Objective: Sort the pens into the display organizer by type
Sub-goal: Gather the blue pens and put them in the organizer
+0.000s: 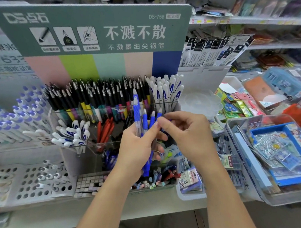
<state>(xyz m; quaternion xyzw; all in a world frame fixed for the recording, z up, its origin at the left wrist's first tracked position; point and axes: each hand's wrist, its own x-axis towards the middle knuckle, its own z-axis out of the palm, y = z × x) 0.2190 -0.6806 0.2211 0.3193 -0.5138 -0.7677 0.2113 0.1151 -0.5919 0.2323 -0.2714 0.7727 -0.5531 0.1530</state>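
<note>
My left hand (pixel 136 148) grips a bundle of several blue-grip pens (pixel 136 112), tips pointing up, in front of the clear tiered display organizer (pixel 78 111). My right hand (pixel 189 135) pinches the upper end of one blue pen (pixel 159 114) at the bundle's right side. In the organizer's back row stand black-tipped pens (pixel 97 95) and white pens with blue letters (pixel 167 91). The middle tier holds more white pens (pixel 72 134) and red pens (pixel 105 130). A lower compartment with mixed pens (pixel 159 177) is partly hidden by my hands.
A green sign board (pixel 91 28) rises behind the organizer. White-and-blue pens (pixel 20 114) fill a rack at left. A perforated white holder (pixel 32 182) sits front left. Clear bins of stickers and cards (pixel 277 156) crowd the right. The shelf edge (pixel 102 210) runs below.
</note>
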